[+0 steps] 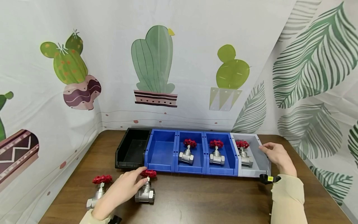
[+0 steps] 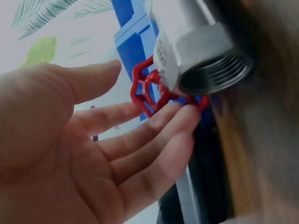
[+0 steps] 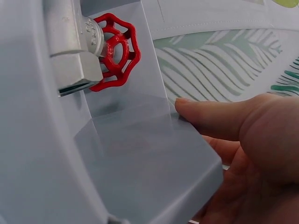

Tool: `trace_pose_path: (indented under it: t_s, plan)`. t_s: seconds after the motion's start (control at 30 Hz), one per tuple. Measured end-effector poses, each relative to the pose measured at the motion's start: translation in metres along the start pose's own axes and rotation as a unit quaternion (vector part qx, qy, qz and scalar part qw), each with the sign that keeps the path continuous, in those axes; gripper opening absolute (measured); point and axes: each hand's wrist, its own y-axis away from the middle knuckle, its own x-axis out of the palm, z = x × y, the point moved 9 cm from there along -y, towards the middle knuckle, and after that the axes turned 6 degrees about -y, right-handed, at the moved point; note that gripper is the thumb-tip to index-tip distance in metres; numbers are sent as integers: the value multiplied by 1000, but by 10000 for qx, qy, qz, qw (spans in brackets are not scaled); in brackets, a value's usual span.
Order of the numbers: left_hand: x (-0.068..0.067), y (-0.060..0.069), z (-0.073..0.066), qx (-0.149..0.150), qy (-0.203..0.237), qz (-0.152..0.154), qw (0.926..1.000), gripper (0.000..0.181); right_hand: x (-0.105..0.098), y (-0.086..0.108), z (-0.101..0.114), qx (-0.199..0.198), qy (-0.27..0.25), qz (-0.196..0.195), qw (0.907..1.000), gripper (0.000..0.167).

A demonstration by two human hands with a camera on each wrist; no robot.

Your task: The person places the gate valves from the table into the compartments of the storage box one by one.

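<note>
My left hand [image 1: 123,188] is at the red handwheel [image 1: 148,173] of a metal gate valve [image 1: 144,195] standing on the table. In the left wrist view its fingertips touch the handwheel [image 2: 149,88], while the thumb stays apart. On the far right, my right hand [image 1: 277,156] holds the side wall of a grey storage bin [image 1: 258,155]. The right wrist view has the thumb on the wall's top edge and the other fingers outside, partly hidden. Inside this bin sits a gate valve [image 1: 246,159] with a red handwheel [image 3: 124,51].
Left of the grey bin stand three blue bins [image 1: 162,155] and a black bin [image 1: 134,149] in one row. Two blue bins hold valves [image 1: 186,156]. Another valve [image 1: 98,196] stands left on the wooden table [image 1: 201,199], partly behind my left hand. A printed curtain [image 1: 193,62] hangs behind.
</note>
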Motion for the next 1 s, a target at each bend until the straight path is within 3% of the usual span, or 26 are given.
trace_pose_path:
  t_s: [0.13, 0.37, 0.63, 1.0]
  plan:
    - [7, 2, -3, 131, 296, 66, 9995, 47, -1, 1, 0, 2, -13, -39, 10000, 49]
    - [20, 3, -7, 287, 434, 288, 9982, 64, -1, 1, 0, -7, -34, -60, 10000, 48]
    - [31, -2, 1, 110, 904, 563, 9943, 70, 0, 2, 1, -20, -33, -113, 9999, 47]
    - [27, 0, 5, -272, 1216, 554, 9907, 72, 2, 2, 0, -2, -38, -25, 10000, 49]
